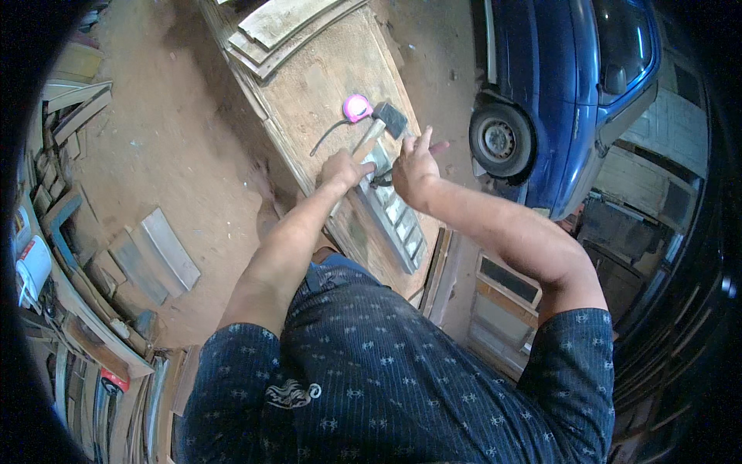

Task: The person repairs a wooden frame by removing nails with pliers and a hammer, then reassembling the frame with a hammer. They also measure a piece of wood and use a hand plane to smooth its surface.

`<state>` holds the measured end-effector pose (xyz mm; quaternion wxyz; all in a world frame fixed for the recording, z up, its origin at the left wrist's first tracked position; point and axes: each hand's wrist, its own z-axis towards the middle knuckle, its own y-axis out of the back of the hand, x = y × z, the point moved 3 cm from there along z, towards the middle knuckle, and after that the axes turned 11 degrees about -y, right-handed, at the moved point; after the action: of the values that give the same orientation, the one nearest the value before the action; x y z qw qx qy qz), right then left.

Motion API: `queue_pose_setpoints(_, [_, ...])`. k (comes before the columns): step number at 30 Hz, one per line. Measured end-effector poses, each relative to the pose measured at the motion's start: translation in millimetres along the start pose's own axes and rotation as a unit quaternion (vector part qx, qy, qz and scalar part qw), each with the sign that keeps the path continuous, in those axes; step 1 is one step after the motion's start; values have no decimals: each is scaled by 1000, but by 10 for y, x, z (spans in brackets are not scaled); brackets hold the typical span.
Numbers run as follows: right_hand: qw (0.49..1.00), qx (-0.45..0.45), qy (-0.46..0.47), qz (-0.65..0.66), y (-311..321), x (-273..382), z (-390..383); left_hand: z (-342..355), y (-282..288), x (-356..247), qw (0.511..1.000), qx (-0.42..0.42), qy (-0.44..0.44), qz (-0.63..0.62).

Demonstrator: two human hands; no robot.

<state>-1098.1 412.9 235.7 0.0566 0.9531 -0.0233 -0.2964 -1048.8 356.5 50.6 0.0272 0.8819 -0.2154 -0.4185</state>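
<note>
Grey slatted piece (396,224) — long, narrow, ladder-like — on a wooden tabletop (309,85).

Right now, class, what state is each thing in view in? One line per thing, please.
Left hand: fingers curled, grip unclear.
Right hand: fingers extended, open.
Mallet: handle running toward the left hand.
Pink tape measure: resting on the workbench.
Slatted frame: lying on the workbench.
Curved boards: stacked.
Blue vehicle: wheel fitted.
</note>
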Motion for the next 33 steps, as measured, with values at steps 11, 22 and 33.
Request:
queue_pose_setpoints(11, [956,-23,-78,284,-850,7,-134,-109,35,92,996,-55,-63,-34])
queue_pose_setpoints(22, [651,-72,-200,729,-2195,1852,-537,-119,-30,330,978,-88,-187,27])
queue_pose_setpoints(33, [641,1,-139,755,-1602,1500,-1303,-1189,-744,-34,878,21,-38,-476])
